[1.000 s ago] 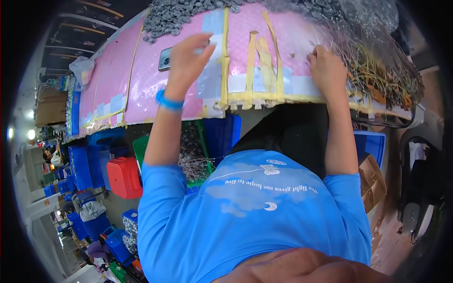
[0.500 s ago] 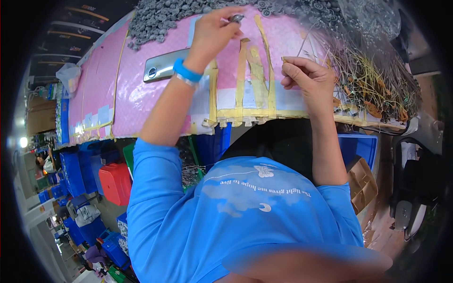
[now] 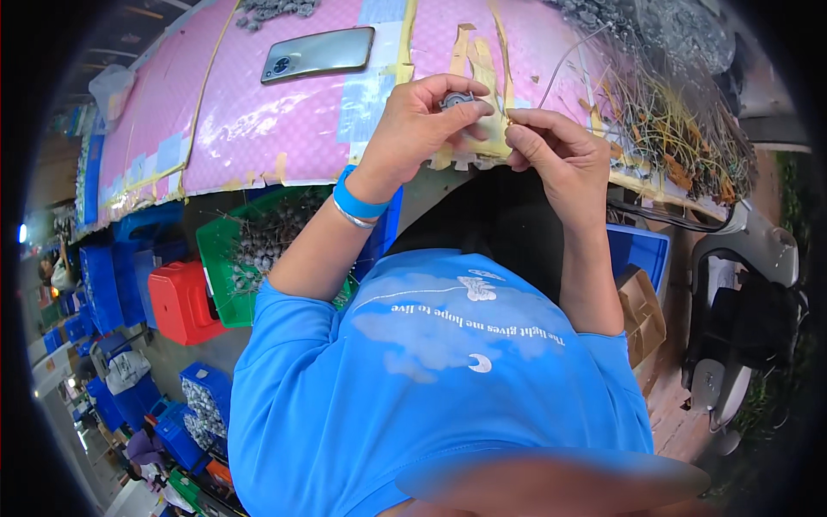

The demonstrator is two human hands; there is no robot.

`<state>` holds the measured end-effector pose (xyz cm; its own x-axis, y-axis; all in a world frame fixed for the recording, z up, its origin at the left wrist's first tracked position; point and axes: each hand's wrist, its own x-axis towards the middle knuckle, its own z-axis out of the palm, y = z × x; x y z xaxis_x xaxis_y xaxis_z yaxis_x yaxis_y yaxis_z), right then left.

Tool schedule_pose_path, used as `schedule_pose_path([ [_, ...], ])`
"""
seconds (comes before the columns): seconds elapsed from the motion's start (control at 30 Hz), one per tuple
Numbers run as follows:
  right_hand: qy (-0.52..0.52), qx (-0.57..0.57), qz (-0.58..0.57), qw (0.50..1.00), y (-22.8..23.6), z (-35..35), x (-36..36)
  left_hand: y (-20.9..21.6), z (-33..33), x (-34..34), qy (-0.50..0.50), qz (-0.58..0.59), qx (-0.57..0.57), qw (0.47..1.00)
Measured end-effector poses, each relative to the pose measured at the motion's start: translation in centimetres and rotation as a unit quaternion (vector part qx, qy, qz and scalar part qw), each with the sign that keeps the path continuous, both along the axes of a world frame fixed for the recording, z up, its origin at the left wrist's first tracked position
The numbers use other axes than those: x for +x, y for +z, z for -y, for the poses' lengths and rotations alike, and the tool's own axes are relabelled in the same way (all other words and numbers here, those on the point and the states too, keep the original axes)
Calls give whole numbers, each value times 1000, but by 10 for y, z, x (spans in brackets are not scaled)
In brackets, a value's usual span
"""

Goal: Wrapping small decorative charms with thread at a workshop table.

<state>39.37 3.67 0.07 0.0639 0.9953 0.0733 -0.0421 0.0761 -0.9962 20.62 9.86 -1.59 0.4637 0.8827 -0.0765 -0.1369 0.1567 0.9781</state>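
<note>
My left hand (image 3: pixel 422 125), with a blue band and a silver bracelet on its wrist, grips a small round grey part (image 3: pixel 455 101) between thumb and fingers. Close beside it, my right hand (image 3: pixel 564 159) pinches the end of a thin grey wire (image 3: pixel 558 73) between thumb and forefinger. From there the wire runs up and away to the right over the table. A small gap separates the wire's end from the grey part. Both hands are above the near edge of the pink-covered table (image 3: pixel 250 112).
A phone (image 3: pixel 319 55) lies at the table's far left-middle. Loose wires (image 3: pixel 680 129) cover the right side; grey parts (image 3: pixel 276 10) lie at the back. Below the edge stand a green bin (image 3: pixel 220 258), a red container (image 3: pixel 177 302), a blue bin (image 3: pixel 637 250) and a cardboard box (image 3: pixel 642 319).
My left hand has come down and right from the back of the table with the grey part, close to my right hand. The view has shifted, showing more of the green bin.
</note>
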Motion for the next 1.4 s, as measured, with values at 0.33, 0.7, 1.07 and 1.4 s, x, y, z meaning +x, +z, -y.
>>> schedule_pose_path([
  [0.33,13,20,13,1000,0,17,-6,0,16,2,18,162,-112,980],
  [0.7,51,22,90,994,0,27,-8,-6,20,-9,-1,16,9,1000],
  [1.07,74,8,156,985,-9,26,-8,4,32,-2,31,85,1,996],
  [1.4,88,19,182,979,-24,26,-9,4,35,-1,87,95,-38,991],
])
